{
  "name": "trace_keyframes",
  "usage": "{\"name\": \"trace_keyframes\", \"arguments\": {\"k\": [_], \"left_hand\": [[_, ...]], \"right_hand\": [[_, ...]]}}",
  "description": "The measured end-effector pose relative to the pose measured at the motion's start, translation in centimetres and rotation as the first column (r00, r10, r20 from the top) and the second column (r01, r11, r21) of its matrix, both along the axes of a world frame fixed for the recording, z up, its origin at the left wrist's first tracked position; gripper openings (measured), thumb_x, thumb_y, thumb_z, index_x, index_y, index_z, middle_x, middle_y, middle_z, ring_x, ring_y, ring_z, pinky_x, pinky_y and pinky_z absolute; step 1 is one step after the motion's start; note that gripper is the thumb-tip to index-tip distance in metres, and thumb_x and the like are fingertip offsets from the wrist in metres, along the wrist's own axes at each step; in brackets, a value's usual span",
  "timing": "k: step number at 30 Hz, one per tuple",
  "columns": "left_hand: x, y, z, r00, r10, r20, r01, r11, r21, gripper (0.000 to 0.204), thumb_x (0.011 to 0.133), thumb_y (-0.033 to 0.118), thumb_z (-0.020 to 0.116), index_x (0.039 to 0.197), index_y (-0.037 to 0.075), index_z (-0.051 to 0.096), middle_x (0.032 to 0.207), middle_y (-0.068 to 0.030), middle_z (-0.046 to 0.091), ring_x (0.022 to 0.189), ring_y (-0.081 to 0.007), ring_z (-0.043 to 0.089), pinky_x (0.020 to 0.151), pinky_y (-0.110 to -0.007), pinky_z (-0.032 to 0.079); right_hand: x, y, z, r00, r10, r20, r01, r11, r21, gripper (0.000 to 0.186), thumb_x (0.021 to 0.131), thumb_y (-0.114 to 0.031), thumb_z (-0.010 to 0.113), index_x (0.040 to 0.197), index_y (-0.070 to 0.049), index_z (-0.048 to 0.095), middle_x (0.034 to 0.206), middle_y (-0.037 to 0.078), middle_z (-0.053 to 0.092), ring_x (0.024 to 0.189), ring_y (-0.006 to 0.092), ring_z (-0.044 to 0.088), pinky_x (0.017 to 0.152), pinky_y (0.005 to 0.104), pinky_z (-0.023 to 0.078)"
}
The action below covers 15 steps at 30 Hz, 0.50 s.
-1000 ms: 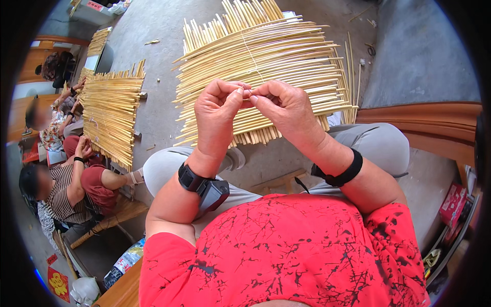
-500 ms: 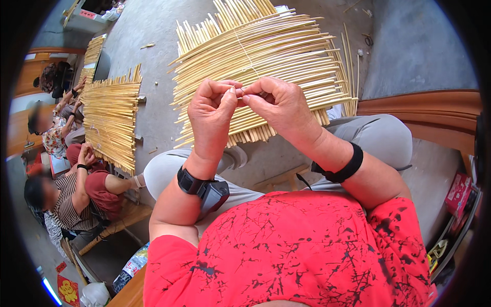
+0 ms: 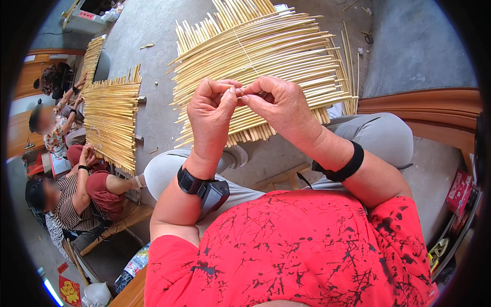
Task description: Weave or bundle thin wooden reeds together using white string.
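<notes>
1. Head view shows my left hand (image 3: 212,110) and right hand (image 3: 279,102) raised together above the mat (image 3: 266,56) of pale sticks on the floor.
2. Both grips are pressed on a thin string (image 3: 240,91) between the fingertips; it is almost hidden.
3. String looks light, soft and easy to slip, so I judge a tight pinch near its end is best.
4. Sticks look stiff, light and maybe brittle.
</notes>
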State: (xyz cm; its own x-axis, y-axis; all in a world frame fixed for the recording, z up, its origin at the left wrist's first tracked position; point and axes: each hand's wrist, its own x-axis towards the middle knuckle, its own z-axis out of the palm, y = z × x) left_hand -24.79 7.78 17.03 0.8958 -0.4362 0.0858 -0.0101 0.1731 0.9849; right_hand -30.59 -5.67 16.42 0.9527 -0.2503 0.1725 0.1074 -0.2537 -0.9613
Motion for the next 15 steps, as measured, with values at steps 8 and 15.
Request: {"name": "trace_keyframes", "arguments": {"k": [8, 15], "left_hand": [[-0.04, 0.0, 0.17, 1.0, -0.002, -0.014, 0.002, 1.0, -0.006, 0.001, 0.084, -0.002, 0.052, 0.085, -0.001, 0.051, 0.093, -0.0157, 0.06, 0.079, -0.0146, 0.06, 0.072, -0.028, 0.053], [0.0, 0.05, 0.11, 1.0, -0.001, -0.01, 0.001, 1.0, -0.001, 0.001, 0.084, -0.002, 0.052, 0.085, -0.001, 0.052, 0.093, -0.0158, 0.06, 0.079, -0.0144, 0.06, 0.072, -0.028, 0.053]], "right_hand": [[0.05, 0.04, -0.04, 1.0, -0.001, 0.01, 0.001, 1.0, -0.003, 0.01, 0.079, -0.006, 0.061, 0.086, 0.0, 0.064, 0.068, 0.002, 0.06, 0.059, 0.0024, 0.051, 0.05, 0.0182, 0.041], [0.04, 0.16, 0.21, 1.0, -0.023, 0.003, 0.023, 1.0, 0.017, 0.009, 0.073, -0.009, 0.059, 0.078, -0.002, 0.063, 0.071, 0.014, 0.061, 0.064, 0.0273, 0.061, 0.057, 0.033, 0.048]]}}
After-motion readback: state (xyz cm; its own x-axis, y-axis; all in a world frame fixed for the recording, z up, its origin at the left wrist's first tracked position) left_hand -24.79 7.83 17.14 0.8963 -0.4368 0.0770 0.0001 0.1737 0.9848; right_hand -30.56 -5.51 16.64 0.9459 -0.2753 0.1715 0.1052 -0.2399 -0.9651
